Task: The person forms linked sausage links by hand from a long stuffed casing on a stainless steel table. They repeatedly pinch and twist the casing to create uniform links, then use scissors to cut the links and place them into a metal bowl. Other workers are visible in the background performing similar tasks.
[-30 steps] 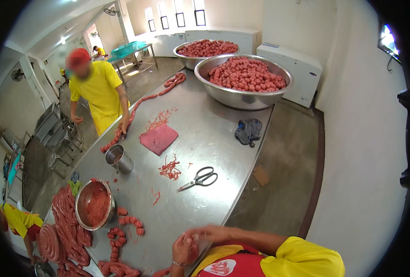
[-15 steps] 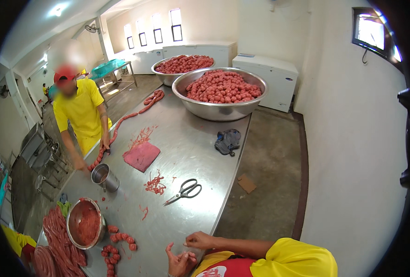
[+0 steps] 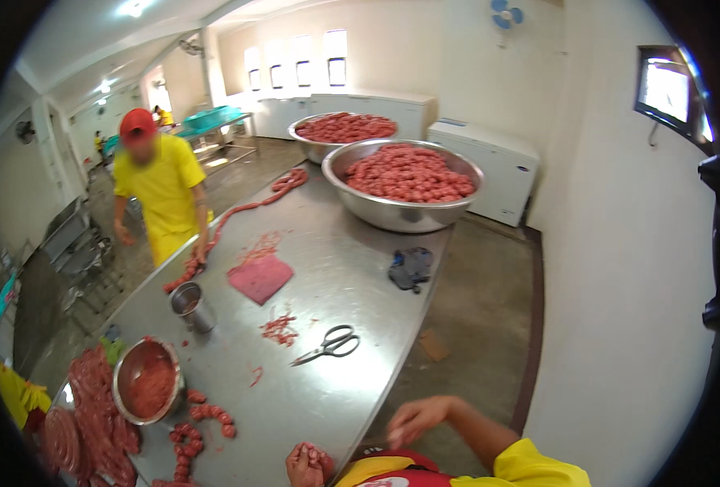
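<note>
We count two hands of our own. The left hand [image 3: 300,465] has its grip curled around one piece of red sausage [image 3: 322,462], at the desk's [image 3: 311,410] near edge. Our fingers cover much of it, so we cannot tell its long axis or which way it points.

The right hand [image 3: 419,418], blurred, hangs apart at two o'clock from the left, its grip loosely half open with nothing seen in it.

Reckoning from the left hand, we have one strand of linked sausages [image 3: 183,463] at nine o'clock, its lower stretch running roughly twelve to six; one small bowl [image 3: 174,395] of minced meat at ten; one metal mug [image 3: 202,319] at eleven; and one pair of scissors [image 3: 327,349] near twelve, tips toward eight.

Two large bowls of links, a nearer bowl [image 3: 404,217] and a farther bowl [image 3: 315,152], stand between twelve and one. One co-worker [image 3: 165,187] stands between ten and eleven, a hand at another sausage strand [image 3: 242,208].
</note>
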A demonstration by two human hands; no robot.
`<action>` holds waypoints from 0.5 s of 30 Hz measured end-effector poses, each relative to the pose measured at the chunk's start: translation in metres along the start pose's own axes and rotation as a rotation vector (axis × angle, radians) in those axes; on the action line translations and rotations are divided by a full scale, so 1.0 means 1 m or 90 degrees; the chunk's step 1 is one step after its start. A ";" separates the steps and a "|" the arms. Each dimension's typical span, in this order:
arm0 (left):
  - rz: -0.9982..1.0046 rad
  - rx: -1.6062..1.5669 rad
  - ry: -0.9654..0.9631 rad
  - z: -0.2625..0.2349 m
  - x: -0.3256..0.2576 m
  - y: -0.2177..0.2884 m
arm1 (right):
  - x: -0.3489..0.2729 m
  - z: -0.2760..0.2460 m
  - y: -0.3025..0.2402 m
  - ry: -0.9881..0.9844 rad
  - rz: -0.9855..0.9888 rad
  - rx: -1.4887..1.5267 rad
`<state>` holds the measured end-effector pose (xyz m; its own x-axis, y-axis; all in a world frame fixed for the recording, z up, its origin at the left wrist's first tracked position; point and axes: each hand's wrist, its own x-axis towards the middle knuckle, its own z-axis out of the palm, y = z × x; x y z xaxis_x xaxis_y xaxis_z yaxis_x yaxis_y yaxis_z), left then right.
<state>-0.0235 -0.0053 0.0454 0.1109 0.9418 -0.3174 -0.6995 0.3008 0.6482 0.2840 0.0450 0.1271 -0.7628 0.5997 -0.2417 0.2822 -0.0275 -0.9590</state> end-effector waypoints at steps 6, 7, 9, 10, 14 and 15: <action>-0.056 -0.079 -0.063 -0.041 0.010 -0.001 | 0.018 0.016 0.073 0.178 0.233 -0.275; -0.071 -0.041 -0.060 -0.043 0.012 0.000 | 0.039 0.041 0.044 0.108 0.068 -0.239; -0.115 0.122 -0.059 -0.015 0.010 0.001 | 0.074 0.081 0.020 0.017 -0.086 -0.236; -0.134 0.204 -0.052 -0.004 0.007 0.000 | 0.087 0.086 -0.010 0.013 -0.141 -0.180; 0.301 0.545 -0.250 0.007 0.012 -0.010 | 0.121 0.062 -0.010 0.155 -0.005 -0.039; 0.235 0.446 -0.184 -0.010 0.017 -0.019 | 0.117 0.070 -0.001 0.132 -0.039 -0.007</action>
<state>-0.0149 0.0032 0.0211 0.2042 0.9707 0.1269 -0.1378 -0.0999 0.9854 0.1537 0.0593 0.0898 -0.6434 0.7515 -0.1458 0.2454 0.0220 -0.9692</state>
